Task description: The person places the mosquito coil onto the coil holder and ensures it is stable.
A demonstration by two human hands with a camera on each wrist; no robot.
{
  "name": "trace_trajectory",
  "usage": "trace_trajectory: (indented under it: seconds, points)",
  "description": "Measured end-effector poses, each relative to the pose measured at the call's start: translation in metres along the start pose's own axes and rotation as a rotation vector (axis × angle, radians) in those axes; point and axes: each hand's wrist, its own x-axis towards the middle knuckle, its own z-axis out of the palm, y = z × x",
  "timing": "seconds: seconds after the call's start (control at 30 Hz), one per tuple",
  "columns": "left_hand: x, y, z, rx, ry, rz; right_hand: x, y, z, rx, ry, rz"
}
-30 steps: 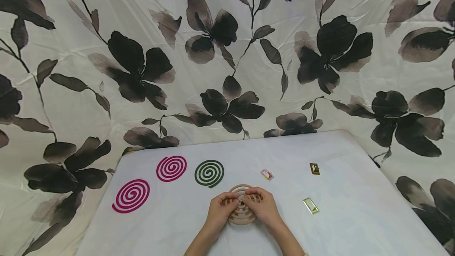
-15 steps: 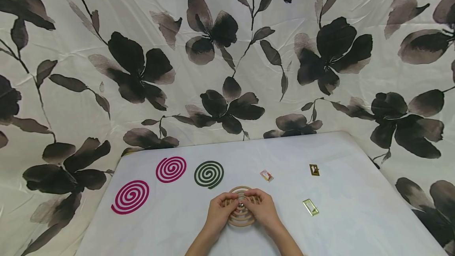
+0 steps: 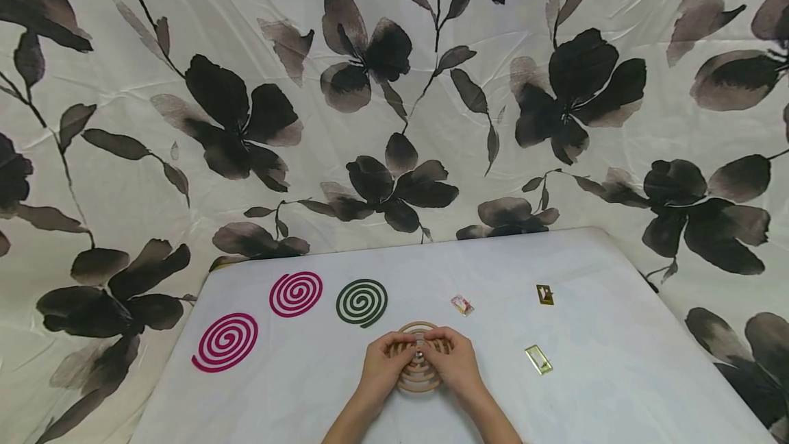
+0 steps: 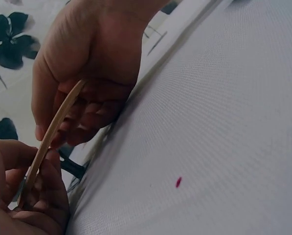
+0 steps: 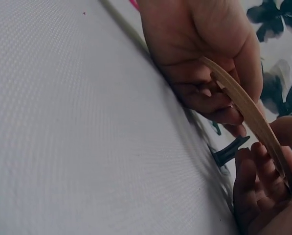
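Both hands hold a tan mosquito coil (image 3: pixel 419 390) above the white table. The left hand (image 3: pixel 382 363) pinches it from the left, and the right hand (image 3: pixel 456 362) pinches from the right. Thumbs meet near the coil's middle, where a small shiny metal piece (image 3: pixel 419 355) shows. Seen edge-on in the left wrist view, the coil (image 4: pixel 54 128) is tilted between the fingers of the left hand (image 4: pixel 31 196) and right hand (image 4: pixel 94 63). The right wrist view gives the coil (image 5: pixel 248 110) nearly edge-on too. Fingers hide much of its back.
Two magenta coils (image 3: pixel 225 341) (image 3: pixel 296 294) and a dark green coil (image 3: pixel 362 302) lie on the table's left half. Two gold-coloured metal plates (image 3: pixel 545 294) (image 3: pixel 539 360) lie to the right. A small pinkish rectangular piece (image 3: pixel 461 305) lies beyond the hands. Floral cloth (image 3: pixel 401 190) hangs behind.
Both hands keep nearly the same place on the tan coil. The small metal piece at its middle looked dark a second ago and now looks bright.
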Motion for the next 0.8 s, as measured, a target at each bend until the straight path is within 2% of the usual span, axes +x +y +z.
trace_trajectory:
  seconds: [0.2, 0.47, 0.53, 0.73, 0.8]
  points:
    - [0.001, 0.000, -0.001, 0.025, -0.006, -0.003, 0.000, 0.002, 0.001, 0.001, 0.017, 0.018]
    - [0.002, 0.003, 0.000, 0.026, -0.004, -0.013, -0.001, 0.003, 0.002, -0.038, 0.035, -0.033]
    - [0.000, 0.007, 0.000, 0.020, -0.002, -0.023, 0.000, 0.004, 0.003, -0.060, 0.043, -0.042]
    - [-0.011, 0.035, 0.001, 0.011, -0.025, -0.007, 0.003, 0.006, 0.003, -0.098, 0.061, -0.062]
    - [-0.014, 0.039, 0.001, 0.012, -0.028, -0.006, 0.004, 0.007, 0.002, -0.095, 0.058, -0.060]
